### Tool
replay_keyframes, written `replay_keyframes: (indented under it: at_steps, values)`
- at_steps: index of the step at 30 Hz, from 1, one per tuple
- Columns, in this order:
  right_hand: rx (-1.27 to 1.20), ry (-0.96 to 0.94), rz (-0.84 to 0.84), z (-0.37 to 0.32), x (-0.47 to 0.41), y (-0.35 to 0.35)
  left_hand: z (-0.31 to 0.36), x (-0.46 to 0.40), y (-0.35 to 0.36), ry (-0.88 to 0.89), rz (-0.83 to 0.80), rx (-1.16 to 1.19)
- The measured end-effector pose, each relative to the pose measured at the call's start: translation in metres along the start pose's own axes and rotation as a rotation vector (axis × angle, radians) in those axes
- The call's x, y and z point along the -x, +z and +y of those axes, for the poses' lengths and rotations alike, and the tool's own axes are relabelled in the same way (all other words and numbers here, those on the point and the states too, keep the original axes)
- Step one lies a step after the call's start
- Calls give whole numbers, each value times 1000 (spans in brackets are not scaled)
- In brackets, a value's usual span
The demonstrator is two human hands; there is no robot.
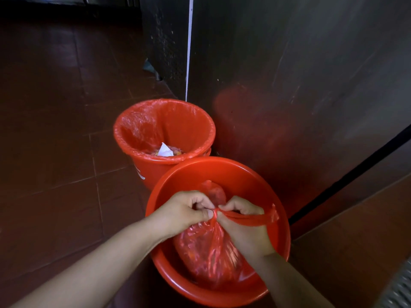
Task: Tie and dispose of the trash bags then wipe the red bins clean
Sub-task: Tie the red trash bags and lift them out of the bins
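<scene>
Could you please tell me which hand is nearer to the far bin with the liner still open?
Left. The left hand lies closer below the far bin; the right hand sits farther to the right.

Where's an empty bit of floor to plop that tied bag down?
Bare brown tiled floor lies left of both bins. It is crowded on the right: the near bin and the lined far bin stand by the metal cabinet, and both hands grip the red bag.

Glossy plastic bin (222,172); crinkled film bag (206,254); brushed metal panel (311,74).
</scene>
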State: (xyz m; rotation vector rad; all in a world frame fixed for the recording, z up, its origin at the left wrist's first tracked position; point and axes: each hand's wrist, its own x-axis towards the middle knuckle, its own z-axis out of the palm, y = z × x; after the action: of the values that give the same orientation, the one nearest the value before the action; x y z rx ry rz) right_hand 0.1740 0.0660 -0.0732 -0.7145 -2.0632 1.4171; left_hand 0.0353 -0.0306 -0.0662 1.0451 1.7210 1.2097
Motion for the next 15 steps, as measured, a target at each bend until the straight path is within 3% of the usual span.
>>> replay_keyframes:
  at_steps: [5,9,12,15]
  values:
    - [-140,-13,-122,-11,-10,-16,18,1,-7,357,109,-397]
    - [-295,24,-155,-11,-12,-24,23,15,-23,623,130,-852]
    - [-238,165,-115,4,-7,-23,10,25,-30,634,36,-1140]
    - [-135,249,-124,19,1,-15,-10,30,-22,571,-17,-1187]
